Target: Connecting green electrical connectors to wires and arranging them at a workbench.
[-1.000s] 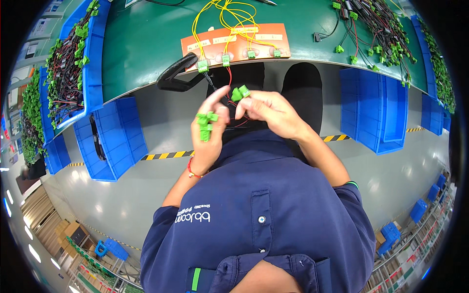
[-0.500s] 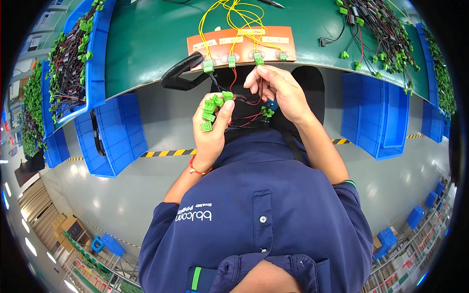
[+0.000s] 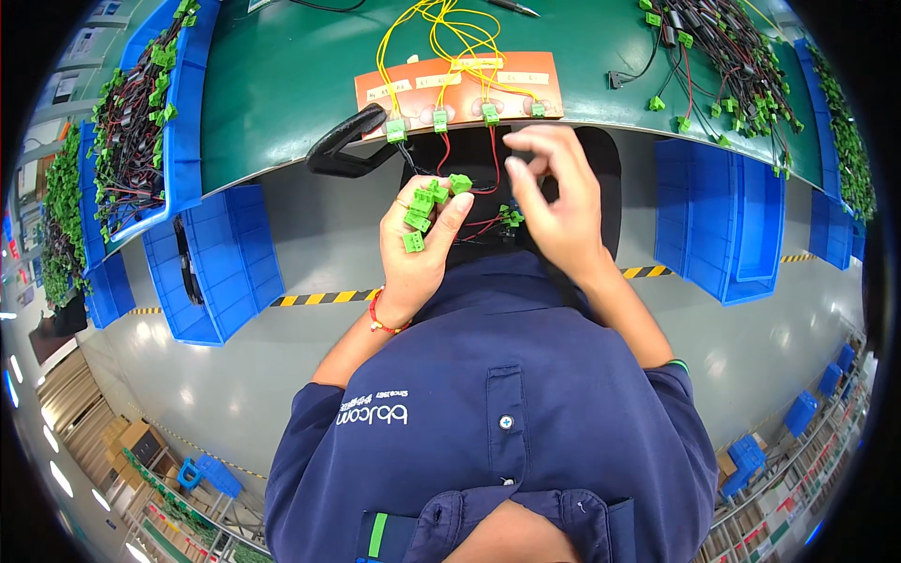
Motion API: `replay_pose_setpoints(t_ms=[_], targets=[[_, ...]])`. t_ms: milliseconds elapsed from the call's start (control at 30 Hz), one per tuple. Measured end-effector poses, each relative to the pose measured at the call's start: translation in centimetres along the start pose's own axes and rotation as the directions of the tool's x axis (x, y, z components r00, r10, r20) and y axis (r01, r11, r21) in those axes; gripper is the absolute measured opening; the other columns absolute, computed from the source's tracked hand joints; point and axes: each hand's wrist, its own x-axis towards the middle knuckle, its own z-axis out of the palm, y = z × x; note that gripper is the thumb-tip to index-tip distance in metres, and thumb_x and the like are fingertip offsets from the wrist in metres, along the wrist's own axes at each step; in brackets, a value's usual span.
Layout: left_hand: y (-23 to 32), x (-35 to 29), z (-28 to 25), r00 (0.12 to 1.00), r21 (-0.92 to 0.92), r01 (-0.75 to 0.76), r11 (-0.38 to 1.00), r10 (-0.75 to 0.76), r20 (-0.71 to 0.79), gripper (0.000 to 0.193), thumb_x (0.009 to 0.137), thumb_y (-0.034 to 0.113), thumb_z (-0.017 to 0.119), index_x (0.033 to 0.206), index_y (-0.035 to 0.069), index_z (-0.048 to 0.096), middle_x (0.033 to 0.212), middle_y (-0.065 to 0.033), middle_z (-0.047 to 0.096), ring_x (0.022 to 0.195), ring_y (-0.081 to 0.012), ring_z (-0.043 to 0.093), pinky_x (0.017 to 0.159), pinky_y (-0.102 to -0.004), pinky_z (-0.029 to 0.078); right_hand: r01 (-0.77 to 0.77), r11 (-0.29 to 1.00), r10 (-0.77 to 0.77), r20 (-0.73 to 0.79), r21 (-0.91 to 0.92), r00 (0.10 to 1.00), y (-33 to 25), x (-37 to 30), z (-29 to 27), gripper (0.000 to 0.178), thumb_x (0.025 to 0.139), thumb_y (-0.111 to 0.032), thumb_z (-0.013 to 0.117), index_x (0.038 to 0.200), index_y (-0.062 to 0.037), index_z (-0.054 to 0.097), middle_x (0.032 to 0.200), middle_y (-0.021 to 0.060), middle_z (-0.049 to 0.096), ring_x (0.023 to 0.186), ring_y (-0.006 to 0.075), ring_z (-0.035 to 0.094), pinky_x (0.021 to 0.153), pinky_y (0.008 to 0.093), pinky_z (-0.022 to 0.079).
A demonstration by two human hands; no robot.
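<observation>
My left hand point(image 3: 411, 272) is closed around several green terminal connectors point(image 3: 419, 208), fanned out between thumb and fingers, with black and red wires trailing from them. My right hand point(image 3: 572, 216) hovers just right of these, thumb and forefinger apart, and nothing shows in it. In front of both hands an orange board point(image 3: 542, 73) lies along the table edge. Green sockets point(image 3: 440, 120) line its near side; red and black wires run from three of them toward my left hand. Yellow wires point(image 3: 384, 52) loop behind the board.
A black angular stand point(image 3: 328, 155) juts over the table edge at the board's left. Piles of wired connectors fill a blue bin point(image 3: 183, 141) at left and lie on the green table point(image 3: 272, 94) at right. Empty-looking blue crates point(image 3: 225, 253) hang below. A pen point(image 3: 513, 7) lies at the back.
My right hand has drawn back from the third socket on the board and spread its fingers. My left hand has shifted slightly right with the connectors.
</observation>
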Motion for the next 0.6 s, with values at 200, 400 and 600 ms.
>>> replay_pose_setpoints(t_ms=[200, 400, 600], targets=[[0.1, 0.6, 1.3, 0.992, -0.037, -0.078, 0.996, 0.081, 0.100, 0.012, 0.093, 0.005, 0.066, 0.105, 0.003, 0.063, 0.080, 0.0048, 0.059, 0.066, -0.0006, 0.047, 0.059, -0.0170, 0.038, 0.109, 0.994, -0.108, 0.111, -0.002, 0.988, 0.4, -1.5, 0.7, 0.024, 0.088, 0.002, 0.063, 0.112, 0.0008, 0.064, 0.088, 0.0102, 0.066, 0.076, 0.0184, 0.067, 0.067, 0.0300, 0.054], [-0.3, 0.1, -0.1, 0.960, 0.290, -0.007, 0.957, -0.074, 0.269, 0.013, 0.094, 0.004, 0.063, 0.107, 0.002, 0.065, 0.078, -0.0033, 0.064, 0.070, -0.0069, 0.059, 0.066, -0.0241, 0.050, -0.529, 0.668, 0.381, 0.370, 0.523, 0.847, 2.4, 0.1, -1.5, 0.033, 0.104, -0.025, 0.047, 0.110, 0.0018, 0.066, 0.078, 0.0023, 0.062, 0.066, 0.0081, 0.057, 0.064, 0.0222, 0.045], [-2.2, -0.8, -2.3, 0.976, 0.520, -0.070, 0.852, -0.050, 0.213, 0.014, 0.091, 0.002, 0.064, 0.104, 0.001, 0.067, 0.093, -0.0104, 0.072, 0.088, -0.0226, 0.071, 0.076, -0.0306, 0.053, -0.634, 0.558, 0.404, 0.493, 0.535, 0.771, 3.3, 1.5, -2.3, 0.035, 0.103, -0.029, 0.049, 0.102, 0.0011, 0.067, 0.067, -0.0015, 0.055, 0.055, 0.0053, 0.047, 0.062, 0.0222, 0.043]])
